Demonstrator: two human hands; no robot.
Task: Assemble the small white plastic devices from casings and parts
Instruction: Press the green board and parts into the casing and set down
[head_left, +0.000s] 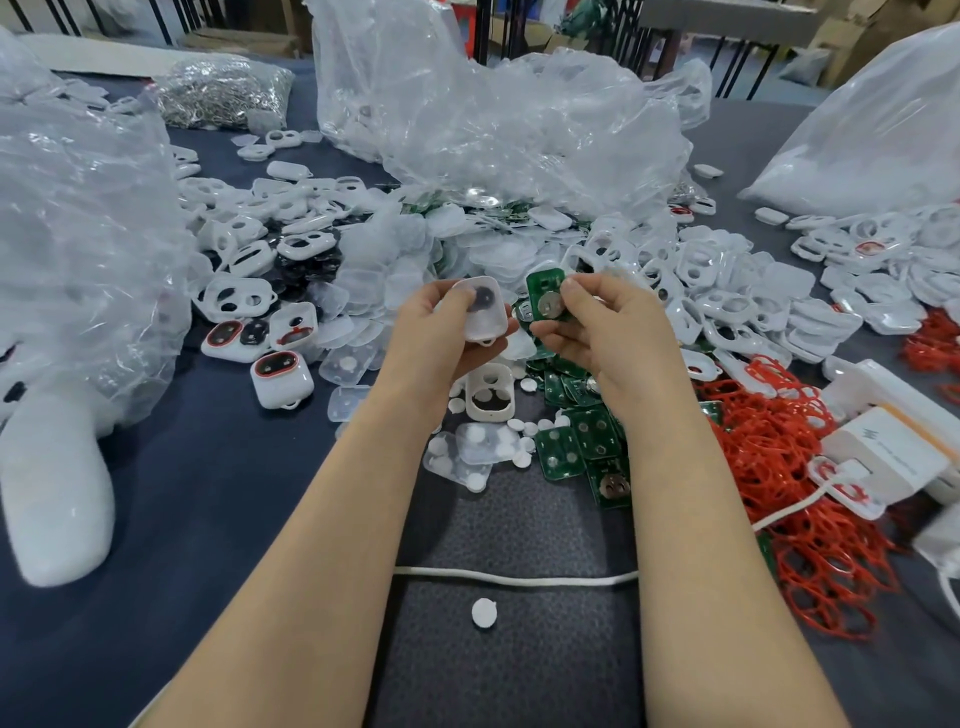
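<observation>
My left hand (447, 332) holds a white plastic casing (483, 310) with a dark round part showing inside it, tilted toward me. My right hand (597, 325) pinches a green circuit board (545, 296) that carries a round silver battery clip, held upright just right of the casing. The two pieces are a few centimetres apart above the table. Below my hands an empty white casing (488, 397) with two holes lies among white round pads (522, 434) and more green boards (582, 447).
Heaps of white casings (727, 291) and translucent covers (467, 249) fill the middle. Red rubber rings (795, 467) pile at the right beside white boxes (883, 447). Clear plastic bags (493, 119) stand behind and at left. A white cord (519, 577) crosses the near mat.
</observation>
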